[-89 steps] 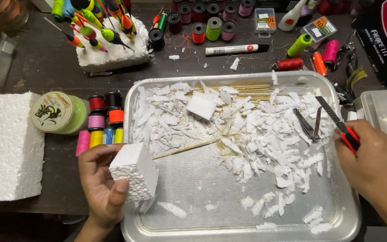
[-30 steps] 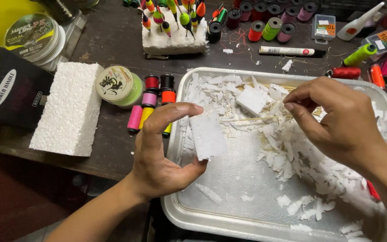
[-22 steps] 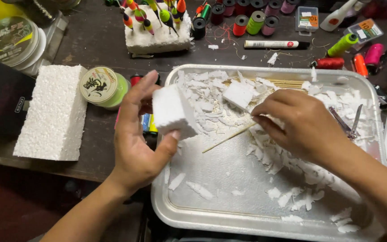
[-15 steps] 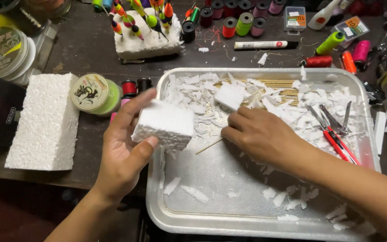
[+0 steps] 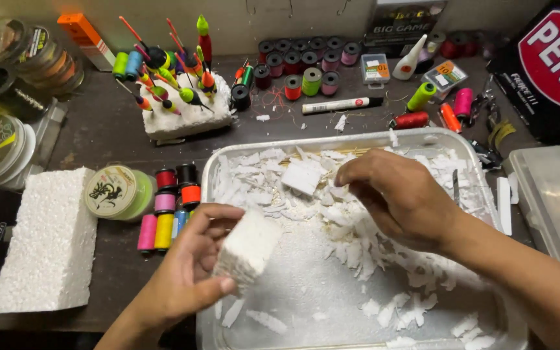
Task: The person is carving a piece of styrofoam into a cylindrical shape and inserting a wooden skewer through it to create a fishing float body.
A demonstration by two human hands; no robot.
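- Fingers of your left hand were wrapped round the white foam block: thumb across the near face, the rest curled behind. Firm grip.
- Block sat over the near-left part of the metal tray, long axis tilted up and away to the right, toward your other hand.
- Your right hand hovered palm-down over the foam shavings mid-tray, fingers curled down and bunched. Couldn't tell whether they pinched anything; fingertips were hidden.
- Block lay down-left of those right fingers, near but apart. Left hand was the one on it.
- Smaller foam piece lay just left of your right hand.
- Outside the tray: thread spools beside it, big foam slab far left, floats stuck in a foam base behind.
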